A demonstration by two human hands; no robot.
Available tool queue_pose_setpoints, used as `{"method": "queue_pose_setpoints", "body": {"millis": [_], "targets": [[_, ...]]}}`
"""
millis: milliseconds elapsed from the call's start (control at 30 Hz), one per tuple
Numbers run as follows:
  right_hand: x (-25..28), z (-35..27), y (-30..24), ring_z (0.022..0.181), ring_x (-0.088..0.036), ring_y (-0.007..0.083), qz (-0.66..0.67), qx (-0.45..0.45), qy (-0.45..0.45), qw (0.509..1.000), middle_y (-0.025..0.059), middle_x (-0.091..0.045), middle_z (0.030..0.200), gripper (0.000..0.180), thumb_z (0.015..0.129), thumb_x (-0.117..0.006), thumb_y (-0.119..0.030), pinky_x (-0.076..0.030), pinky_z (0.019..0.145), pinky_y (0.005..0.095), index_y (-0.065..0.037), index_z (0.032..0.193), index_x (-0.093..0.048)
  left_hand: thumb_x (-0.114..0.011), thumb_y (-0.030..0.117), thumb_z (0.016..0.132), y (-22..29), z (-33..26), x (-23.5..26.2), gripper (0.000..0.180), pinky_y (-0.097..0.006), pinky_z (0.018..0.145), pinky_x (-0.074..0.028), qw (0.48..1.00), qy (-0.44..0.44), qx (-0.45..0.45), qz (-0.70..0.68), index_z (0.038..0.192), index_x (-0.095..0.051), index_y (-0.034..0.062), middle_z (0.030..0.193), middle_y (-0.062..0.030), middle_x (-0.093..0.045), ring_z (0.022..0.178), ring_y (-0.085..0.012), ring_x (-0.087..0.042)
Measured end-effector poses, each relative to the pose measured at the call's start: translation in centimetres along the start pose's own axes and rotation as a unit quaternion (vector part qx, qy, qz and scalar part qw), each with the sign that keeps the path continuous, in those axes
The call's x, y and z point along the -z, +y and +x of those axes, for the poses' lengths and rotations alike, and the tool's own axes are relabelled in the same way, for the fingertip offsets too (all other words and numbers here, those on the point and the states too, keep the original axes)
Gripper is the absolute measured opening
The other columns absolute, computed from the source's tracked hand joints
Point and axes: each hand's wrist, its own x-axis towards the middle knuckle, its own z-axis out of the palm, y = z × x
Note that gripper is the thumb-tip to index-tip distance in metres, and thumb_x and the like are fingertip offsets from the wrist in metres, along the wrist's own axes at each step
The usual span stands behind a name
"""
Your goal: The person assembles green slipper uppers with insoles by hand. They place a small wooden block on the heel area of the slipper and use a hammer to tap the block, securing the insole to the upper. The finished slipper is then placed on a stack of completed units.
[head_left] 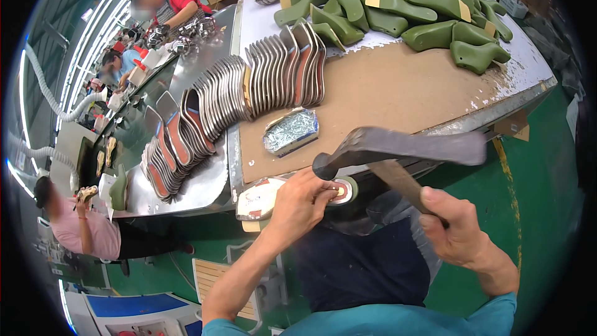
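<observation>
My right hand (457,227) grips the wooden handle of a dark hammer (398,147), whose head hovers just over a shoe insole (264,198) laid on a last at the table's front edge. My left hand (301,202) presses down on that insole, fingertips near its heel end (343,191), right below the hammer's round face. A small open box of nails (291,130) lies on the brown table top (398,87) just behind my left hand.
A long fanned row of insoles (249,84) curves across the table and a metal bench (199,186) to the left. Several green shoe lasts (404,9) are heaped at the back. Other people work along a bench at the left. The floor is green.
</observation>
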Motion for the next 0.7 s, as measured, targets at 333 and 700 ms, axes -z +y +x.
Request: {"method": "queue_pose_setpoints", "body": {"millis": [333, 700], "targets": [[1.2, -0.7, -0.4, 0.07, -0.063, 0.0238, 0.046, -0.077, 0.014, 0.996, 0.0184, -0.064, 0.09, 0.045, 0.088, -0.058, 0.002, -0.051, 0.064, 0.0319, -0.005, 0.131, -0.048, -0.076, 0.019, 0.074, 1.0, 0.7, 1.5, 0.035, -0.039, 0.087, -0.048, 0.992, -0.1, 0.079, -0.022, 0.105, -0.065, 0.0052, 0.11, -0.0139, -0.065, 0.104, -0.03, -0.06], [1.3, -3.2, 1.1, 0.068, -0.061, 0.0223, 0.035, -0.105, 0.048, 0.993, 0.0181, -0.063, 0.093, 0.046, 0.089, -0.056, 0.004, -0.049, 0.063, 0.0311, -0.003, 0.133, -0.044, -0.079, 0.047, 0.065, 0.4, 1.0, 3.0, 0.06, -0.044, 0.095, -0.041, 0.968, -0.14, 0.002, 0.206, 0.112, -0.065, 0.0124, 0.102, -0.0108, -0.067, 0.118, -0.0356, -0.052]]}}
